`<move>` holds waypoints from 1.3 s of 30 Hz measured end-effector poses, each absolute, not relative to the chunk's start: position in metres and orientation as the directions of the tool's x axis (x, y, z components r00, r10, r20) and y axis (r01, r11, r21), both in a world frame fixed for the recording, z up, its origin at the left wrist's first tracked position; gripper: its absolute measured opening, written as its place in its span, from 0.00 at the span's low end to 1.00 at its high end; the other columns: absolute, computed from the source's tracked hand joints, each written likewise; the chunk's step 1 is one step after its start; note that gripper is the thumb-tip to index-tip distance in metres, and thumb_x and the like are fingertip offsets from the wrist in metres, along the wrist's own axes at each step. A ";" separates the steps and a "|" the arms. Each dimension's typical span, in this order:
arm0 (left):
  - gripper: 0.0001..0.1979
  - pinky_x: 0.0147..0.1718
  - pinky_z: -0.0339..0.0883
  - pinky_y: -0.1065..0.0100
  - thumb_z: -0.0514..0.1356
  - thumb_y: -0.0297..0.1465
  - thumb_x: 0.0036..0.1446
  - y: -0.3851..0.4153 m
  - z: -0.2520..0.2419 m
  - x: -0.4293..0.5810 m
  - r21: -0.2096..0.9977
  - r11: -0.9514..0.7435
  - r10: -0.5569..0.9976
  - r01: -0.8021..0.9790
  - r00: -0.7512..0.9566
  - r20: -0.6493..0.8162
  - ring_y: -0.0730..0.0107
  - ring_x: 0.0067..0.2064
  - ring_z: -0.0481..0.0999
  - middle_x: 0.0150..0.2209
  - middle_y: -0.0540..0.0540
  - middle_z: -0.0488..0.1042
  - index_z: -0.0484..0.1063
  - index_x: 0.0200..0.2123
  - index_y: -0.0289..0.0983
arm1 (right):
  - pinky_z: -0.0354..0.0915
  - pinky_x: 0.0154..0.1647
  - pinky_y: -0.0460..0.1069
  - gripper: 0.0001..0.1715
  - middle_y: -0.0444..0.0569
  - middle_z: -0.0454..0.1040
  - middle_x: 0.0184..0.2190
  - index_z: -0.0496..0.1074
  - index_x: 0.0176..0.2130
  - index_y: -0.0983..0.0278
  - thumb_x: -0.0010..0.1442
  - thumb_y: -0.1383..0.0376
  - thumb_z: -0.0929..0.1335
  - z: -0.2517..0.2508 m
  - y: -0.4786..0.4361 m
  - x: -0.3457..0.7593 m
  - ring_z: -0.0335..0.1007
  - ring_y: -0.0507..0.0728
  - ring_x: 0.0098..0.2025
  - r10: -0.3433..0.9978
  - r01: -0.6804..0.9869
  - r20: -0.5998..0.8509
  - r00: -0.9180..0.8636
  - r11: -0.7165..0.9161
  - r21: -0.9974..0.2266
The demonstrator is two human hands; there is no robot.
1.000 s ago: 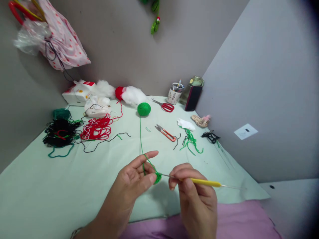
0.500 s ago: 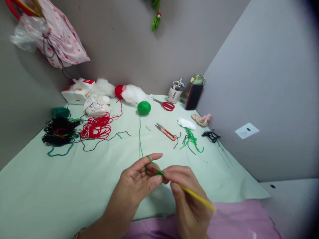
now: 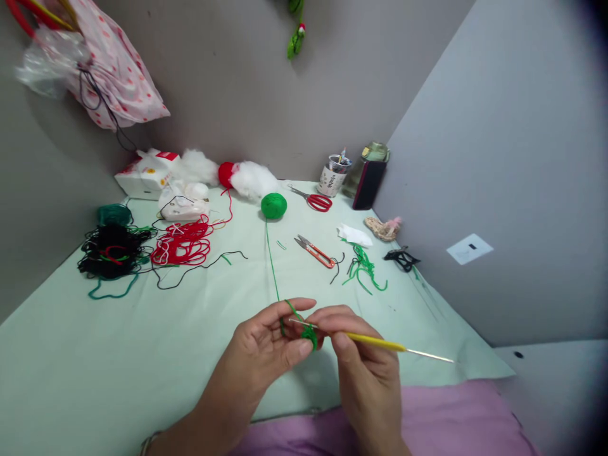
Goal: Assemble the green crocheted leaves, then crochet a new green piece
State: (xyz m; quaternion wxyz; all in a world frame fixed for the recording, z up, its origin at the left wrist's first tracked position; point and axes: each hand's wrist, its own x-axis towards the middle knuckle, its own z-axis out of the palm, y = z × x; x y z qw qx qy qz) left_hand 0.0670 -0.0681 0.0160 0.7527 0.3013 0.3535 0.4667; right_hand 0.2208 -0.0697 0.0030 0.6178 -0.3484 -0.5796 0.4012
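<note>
My left hand (image 3: 263,351) pinches a small green crochet piece (image 3: 310,334) between thumb and fingers, with green yarn looped over the outstretched index finger. That strand (image 3: 272,259) runs back across the table to a green yarn ball (image 3: 274,206). My right hand (image 3: 363,364) grips a yellow-handled crochet hook (image 3: 380,342), its metal tip lying across the green piece. Both hands hover just above the near edge of the pale green table cover (image 3: 118,354).
Red thread snips (image 3: 315,250) and green yarn scraps (image 3: 363,269) lie mid-table. Red-handled scissors (image 3: 313,201), a cup (image 3: 334,176) and a bottle (image 3: 370,174) stand at the back. Tangled red yarn (image 3: 183,244), black yarn (image 3: 111,250), white stuffing (image 3: 254,178) and a box (image 3: 145,174) sit left.
My right hand swung the hook from pointing down-right back to level and pushed its tip through the green piece. My left hand shifted slightly right, still holding the piece.
</note>
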 end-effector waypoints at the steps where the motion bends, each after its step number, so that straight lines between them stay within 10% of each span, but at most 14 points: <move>1: 0.18 0.51 0.67 0.66 0.73 0.32 0.53 -0.069 0.016 0.067 0.781 0.384 0.915 -0.492 0.316 -0.251 0.67 0.45 0.75 0.37 0.50 0.76 0.82 0.48 0.46 | 0.72 0.36 0.49 0.12 0.50 0.79 0.37 0.81 0.43 0.58 0.70 0.67 0.66 0.002 -0.070 0.221 0.74 0.55 0.39 0.906 -0.103 0.422 0.017 0.422 -0.901; 11: 0.16 0.45 0.67 0.68 0.69 0.36 0.57 -0.070 0.014 0.060 0.847 0.357 0.921 -0.394 0.301 -0.248 0.66 0.44 0.73 0.38 0.49 0.73 0.81 0.50 0.47 | 0.73 0.38 0.48 0.14 0.48 0.80 0.36 0.77 0.41 0.61 0.73 0.63 0.63 0.008 -0.069 0.227 0.76 0.52 0.34 0.937 -0.271 0.348 -0.034 0.326 -0.906; 29: 0.22 0.37 0.69 0.73 0.73 0.32 0.51 -0.068 0.018 0.065 0.823 0.334 0.937 -0.460 0.259 -0.236 0.74 0.35 0.71 0.33 0.52 0.72 0.80 0.51 0.45 | 0.75 0.44 0.50 0.23 0.51 0.76 0.48 0.74 0.56 0.57 0.64 0.74 0.69 -0.009 -0.088 0.233 0.76 0.58 0.48 0.644 0.552 0.710 -0.284 0.715 -0.428; 33: 0.17 0.29 0.68 0.74 0.72 0.33 0.53 -0.066 0.022 0.063 0.681 0.470 0.878 -0.561 0.371 -0.301 0.80 0.26 0.62 0.28 0.54 0.67 0.82 0.48 0.41 | 0.74 0.41 0.51 0.18 0.50 0.77 0.43 0.76 0.52 0.59 0.68 0.73 0.65 -0.006 -0.086 0.231 0.76 0.56 0.43 0.729 0.370 0.680 -0.085 0.656 -0.658; 39: 0.17 0.34 0.71 0.71 0.72 0.34 0.53 -0.068 0.016 0.064 0.792 0.369 0.918 -0.487 0.322 -0.230 0.76 0.31 0.71 0.33 0.51 0.72 0.82 0.48 0.45 | 0.74 0.40 0.51 0.14 0.49 0.78 0.40 0.79 0.46 0.58 0.71 0.69 0.64 0.007 -0.077 0.223 0.76 0.56 0.43 0.840 0.036 0.543 -0.021 0.543 -0.839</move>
